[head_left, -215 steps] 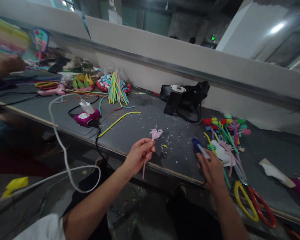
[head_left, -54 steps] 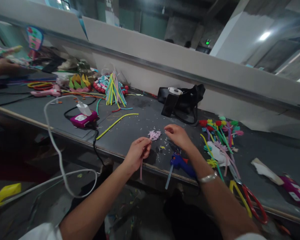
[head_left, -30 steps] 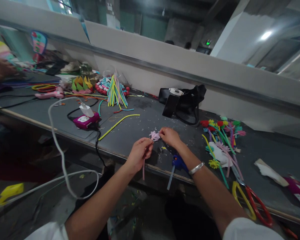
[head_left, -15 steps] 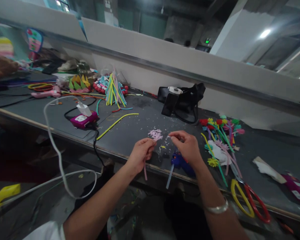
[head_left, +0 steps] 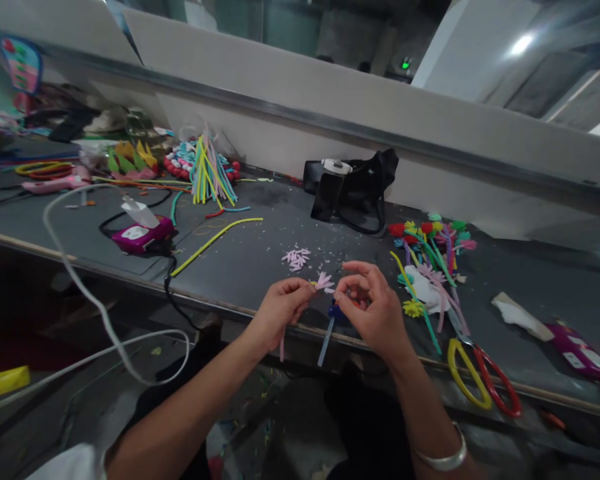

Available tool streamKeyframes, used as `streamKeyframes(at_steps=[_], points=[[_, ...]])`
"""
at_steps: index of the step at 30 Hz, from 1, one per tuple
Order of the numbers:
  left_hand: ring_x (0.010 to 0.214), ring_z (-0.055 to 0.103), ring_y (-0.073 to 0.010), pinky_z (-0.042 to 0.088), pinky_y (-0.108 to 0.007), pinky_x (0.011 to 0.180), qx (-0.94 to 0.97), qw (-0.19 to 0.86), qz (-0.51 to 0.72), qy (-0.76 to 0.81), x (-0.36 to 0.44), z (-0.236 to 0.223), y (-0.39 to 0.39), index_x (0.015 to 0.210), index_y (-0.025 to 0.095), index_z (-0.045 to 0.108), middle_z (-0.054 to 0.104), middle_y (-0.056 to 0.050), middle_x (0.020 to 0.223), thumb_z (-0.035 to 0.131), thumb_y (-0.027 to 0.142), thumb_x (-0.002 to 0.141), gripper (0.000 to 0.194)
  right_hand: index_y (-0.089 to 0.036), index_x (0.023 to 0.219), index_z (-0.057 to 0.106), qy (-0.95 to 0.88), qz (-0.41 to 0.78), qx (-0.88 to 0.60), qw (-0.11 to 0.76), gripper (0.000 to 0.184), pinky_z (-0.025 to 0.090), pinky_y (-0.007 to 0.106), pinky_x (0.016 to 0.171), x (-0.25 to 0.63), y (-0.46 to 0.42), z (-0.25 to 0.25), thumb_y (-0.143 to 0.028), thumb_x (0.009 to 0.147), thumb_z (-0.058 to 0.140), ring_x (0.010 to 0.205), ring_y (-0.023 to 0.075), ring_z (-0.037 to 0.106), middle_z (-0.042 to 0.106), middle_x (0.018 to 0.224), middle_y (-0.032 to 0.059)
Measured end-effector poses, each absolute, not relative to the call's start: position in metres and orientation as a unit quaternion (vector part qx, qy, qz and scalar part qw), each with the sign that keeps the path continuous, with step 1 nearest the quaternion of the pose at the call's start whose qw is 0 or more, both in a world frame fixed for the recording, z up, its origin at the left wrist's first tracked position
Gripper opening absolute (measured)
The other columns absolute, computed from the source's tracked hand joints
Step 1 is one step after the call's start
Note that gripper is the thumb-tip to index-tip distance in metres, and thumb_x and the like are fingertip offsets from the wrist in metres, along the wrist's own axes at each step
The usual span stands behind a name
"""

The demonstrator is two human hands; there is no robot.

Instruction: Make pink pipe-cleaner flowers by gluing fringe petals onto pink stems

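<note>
My left hand [head_left: 287,303] is closed in a pinch around a small pale pink flower [head_left: 323,281]. The flower's petals fan out past my fingertips, and its pink stem [head_left: 282,345] hangs below the hand. Close on the right, my right hand [head_left: 373,303] pinches a small pale pink petal piece [head_left: 329,291] between thumb and forefinger, right beside the flower. Partly hidden behind my right hand lies a blue glue gun [head_left: 335,311], a translucent glue stick [head_left: 325,341] poking out over the table edge. A little pile of loose pink petal pieces [head_left: 296,259] lies just beyond my hands.
Finished flowers [head_left: 430,240] and scissors [head_left: 470,373] lie right. A black bag [head_left: 367,190] with a phone [head_left: 327,197] stands behind. Left are a purple power strip [head_left: 145,235], a white cable [head_left: 105,300], a yellow stem [head_left: 215,243] and bundled coloured stems [head_left: 213,173].
My right hand has come nearer the flower with the petal piece, its other fingers now lifted. The flower in my left hand shows clear of the petal pile. The view has shifted right.
</note>
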State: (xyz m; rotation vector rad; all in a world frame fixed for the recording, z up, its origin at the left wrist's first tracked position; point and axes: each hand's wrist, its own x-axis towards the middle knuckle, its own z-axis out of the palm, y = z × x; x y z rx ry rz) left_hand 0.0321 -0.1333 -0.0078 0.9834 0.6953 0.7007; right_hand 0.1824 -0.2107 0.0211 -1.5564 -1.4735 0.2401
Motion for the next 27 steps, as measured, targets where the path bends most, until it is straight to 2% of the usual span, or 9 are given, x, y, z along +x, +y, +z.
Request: streamKeyframes(at_steps=[8,18,27], points=[[0.039,0.023,-0.0045,0.012,-0.023,0.040,0.476,0.756,0.310,0.326,0.0328,-0.0077,-0.1375,0.070,0.016,0.062,0.037,0.009,0.045,0.070,0.034,0.072,0.021,-0.020,0.113,0.052,-0.615,0.052,-0.650,0.443,0.036,0.044,0.024,0.060,0.1837,-0.2121,0.0183,-0.017,0.078,0.060,0.062,0.0113,0.054,0.068,0.085,0.0002],[0.044,0.025,-0.0051,0.014,-0.022,0.042,0.508,0.728,0.316,0.336,0.0327,-0.0045,-0.1406,0.069,0.015,0.064,0.038,0.008,0.048,0.071,0.037,0.069,0.024,-0.020,0.115,0.050,-0.603,0.068,-0.664,0.438,0.040,0.045,0.024,0.064,0.1811,-0.2120,0.0178,-0.016,0.076,0.059,0.064,0.0126,0.053,0.065,0.077,-0.0028],[0.046,0.029,-0.0046,0.018,-0.022,0.046,0.525,0.714,0.320,0.335,0.0314,-0.0061,-0.1403,0.067,0.015,0.065,0.044,0.007,0.052,0.070,0.033,0.068,0.019,-0.020,0.116,0.050,-0.602,0.070,-0.674,0.423,0.041,0.045,0.025,0.065,0.1814,-0.2117,0.0172,-0.017,0.077,0.058,0.063,0.0132,0.052,0.064,0.076,-0.0034]])
